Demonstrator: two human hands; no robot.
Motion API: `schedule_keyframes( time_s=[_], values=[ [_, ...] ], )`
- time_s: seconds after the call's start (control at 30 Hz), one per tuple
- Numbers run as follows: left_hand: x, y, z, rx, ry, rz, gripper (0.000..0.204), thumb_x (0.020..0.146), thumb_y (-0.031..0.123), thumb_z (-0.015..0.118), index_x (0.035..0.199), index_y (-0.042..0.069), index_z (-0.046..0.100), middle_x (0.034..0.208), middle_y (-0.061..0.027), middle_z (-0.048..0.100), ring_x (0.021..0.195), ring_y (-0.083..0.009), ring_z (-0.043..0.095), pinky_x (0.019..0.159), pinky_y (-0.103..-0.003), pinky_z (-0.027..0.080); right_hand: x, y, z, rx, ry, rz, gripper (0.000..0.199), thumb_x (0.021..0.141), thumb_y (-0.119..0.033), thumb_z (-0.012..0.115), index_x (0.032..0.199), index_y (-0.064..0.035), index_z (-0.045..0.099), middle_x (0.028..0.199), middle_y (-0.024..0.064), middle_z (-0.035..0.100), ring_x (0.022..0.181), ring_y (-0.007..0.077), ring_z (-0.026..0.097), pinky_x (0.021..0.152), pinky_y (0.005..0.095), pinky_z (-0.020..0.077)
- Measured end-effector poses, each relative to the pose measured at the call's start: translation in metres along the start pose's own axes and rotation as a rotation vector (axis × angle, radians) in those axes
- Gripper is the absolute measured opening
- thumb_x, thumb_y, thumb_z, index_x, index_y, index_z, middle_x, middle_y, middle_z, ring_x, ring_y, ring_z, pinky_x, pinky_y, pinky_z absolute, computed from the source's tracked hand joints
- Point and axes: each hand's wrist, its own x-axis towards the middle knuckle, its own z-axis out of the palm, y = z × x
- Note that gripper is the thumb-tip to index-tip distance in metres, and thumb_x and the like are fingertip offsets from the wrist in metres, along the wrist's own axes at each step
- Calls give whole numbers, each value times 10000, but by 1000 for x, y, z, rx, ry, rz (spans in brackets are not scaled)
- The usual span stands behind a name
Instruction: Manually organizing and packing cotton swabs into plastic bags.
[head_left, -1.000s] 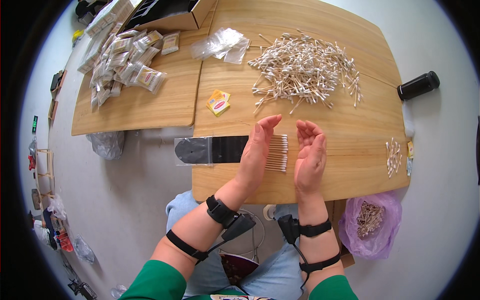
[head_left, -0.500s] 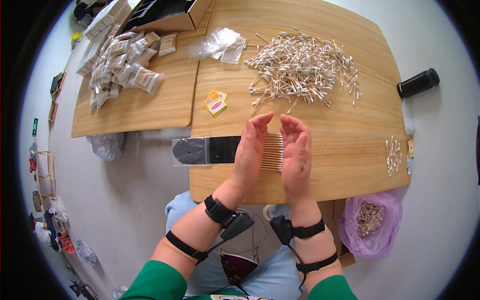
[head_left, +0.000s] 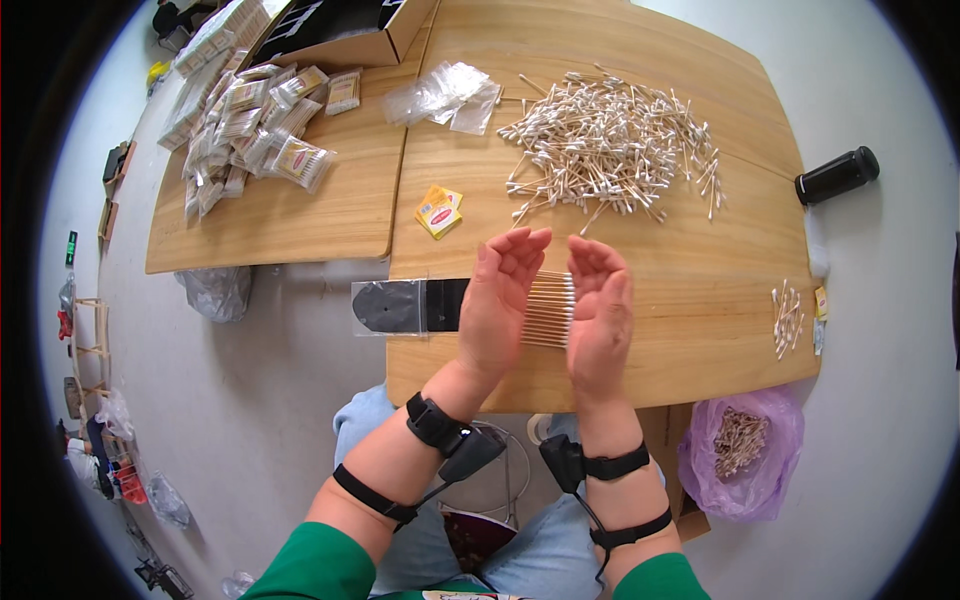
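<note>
Both hands flat n open, palms facing, left hand (head_left: 497, 305) & right hand (head_left: 600, 315) squaring a neat row of thin wooden cotton swabs (head_left: 549, 308) on the light wooden worktop (head_left: 690, 290), gripping nothing.

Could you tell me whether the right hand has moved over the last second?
Yes: the right hand has shifted left, closer to the row of cotton swabs.
</note>
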Motion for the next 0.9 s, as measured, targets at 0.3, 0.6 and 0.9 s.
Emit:
schedule_keyframes(
  time_s=[0.3,0.6,0.9],
  values=[
    [-9,-1,-3,450,28,77,537,1079,408,261,1429,17,371,1525,-127,352,1460,-212,233,1209,-358,121,-2,5,-8,-290,-30,-49,558,1079,-414,257,1385,38,371,1431,184,410,1407,275,328,1198,391,203],
    [-8,-4,-6,468,6,103,538,1079,412,264,1424,17,386,1508,-118,379,1454,-204,251,1210,-354,115,0,8,-4,-320,-106,-27,575,1078,-432,229,1395,33,348,1462,174,377,1436,261,281,1208,383,167],
    [-6,7,-9,886,-46,158,486,1068,338,352,1444,32,391,1511,-128,395,1460,-240,276,1197,-391,180,-7,-9,-31,-442,79,-14,481,1082,-372,281,1229,5,542,1177,93,569,1119,182,501,992,310,376]
  ],
)
